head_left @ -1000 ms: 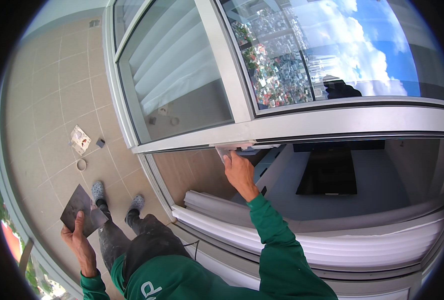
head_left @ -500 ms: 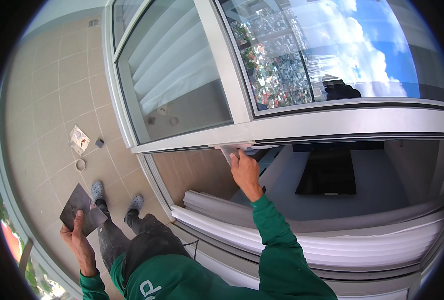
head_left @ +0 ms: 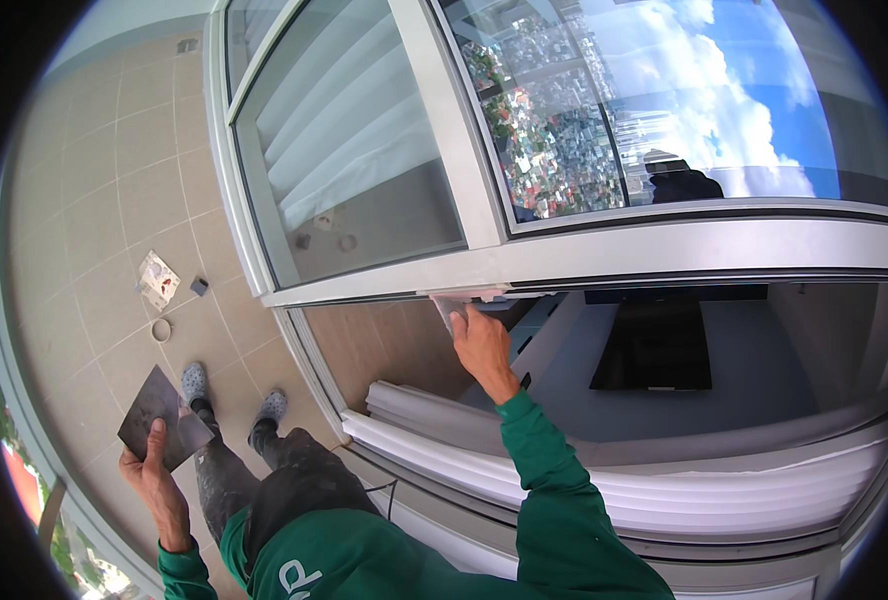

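My left hand (head_left: 157, 482) is closed on a thin dark-grey square plate (head_left: 154, 412), thumb on top, with a patch of pinkish-grey paste near its right corner. Up at the door edge, my right hand (head_left: 484, 345) pinches a small flat filler spreader (head_left: 450, 308) and holds it against the white door frame (head_left: 604, 250). Pinkish filler (head_left: 486, 292) shows on the frame's edge beside the spreader. My fingers partly cover the spreader.
On the tiled floor lie a stained sheet (head_left: 159, 280), a small dark block (head_left: 199, 286) and a roll of tape (head_left: 161, 330). A white curtain (head_left: 664, 490) hangs bunched at the opening's right side; a dark screen (head_left: 654, 345) is inside the room. A railing runs along the left.
My right hand has slid slightly left along the frame edge with the spreader, uncovering more pinkish filler. My left hand and the plate have hardly moved.
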A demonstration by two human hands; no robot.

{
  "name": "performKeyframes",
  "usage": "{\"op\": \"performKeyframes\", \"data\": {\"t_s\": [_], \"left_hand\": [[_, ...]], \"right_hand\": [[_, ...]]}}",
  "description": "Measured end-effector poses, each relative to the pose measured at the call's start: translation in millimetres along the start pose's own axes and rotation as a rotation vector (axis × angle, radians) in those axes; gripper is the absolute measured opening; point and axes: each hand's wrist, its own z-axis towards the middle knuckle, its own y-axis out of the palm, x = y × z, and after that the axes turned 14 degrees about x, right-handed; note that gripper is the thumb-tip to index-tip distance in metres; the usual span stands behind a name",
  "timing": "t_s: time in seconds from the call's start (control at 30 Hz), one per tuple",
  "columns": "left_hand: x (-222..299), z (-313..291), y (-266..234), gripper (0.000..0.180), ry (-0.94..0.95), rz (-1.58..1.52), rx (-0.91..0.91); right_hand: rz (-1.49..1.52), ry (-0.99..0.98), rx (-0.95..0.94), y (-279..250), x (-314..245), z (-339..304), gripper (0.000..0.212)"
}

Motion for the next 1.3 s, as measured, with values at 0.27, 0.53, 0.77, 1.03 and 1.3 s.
{"op": "performKeyframes", "data": {"t_s": [0.27,0.53,0.77,1.03,1.3], "left_hand": [[-2.5,4.9,-5.6,0.025,-0.036,0.018,-0.032],[-5.9,6.1,-3.2,0.024,-0.02,0.009,-0.02],[-2.5,4.6,-2.8,0.025,-0.044,0.017,-0.038],[-3.9,6.5,-3.6,0.027,-0.053,0.026,-0.052],[-4.9,5.8,-3.7,0.025,-0.043,0.018,-0.05]], "right_hand": [[-0.01,0.063,0.022,-7.2,6.6,3.7,0.031],[0.004,0.095,0.061,-26.9,1.5,6.4,0.03],[-0.003,0.096,0.082,-40.5,5.1,8.2,0.03],[0.022,0.108,0.11,-53.2,13.2,6.7,0.037],[-0.009,0.146,0.122,-73.6,9.1,7.4,0.037]]}}
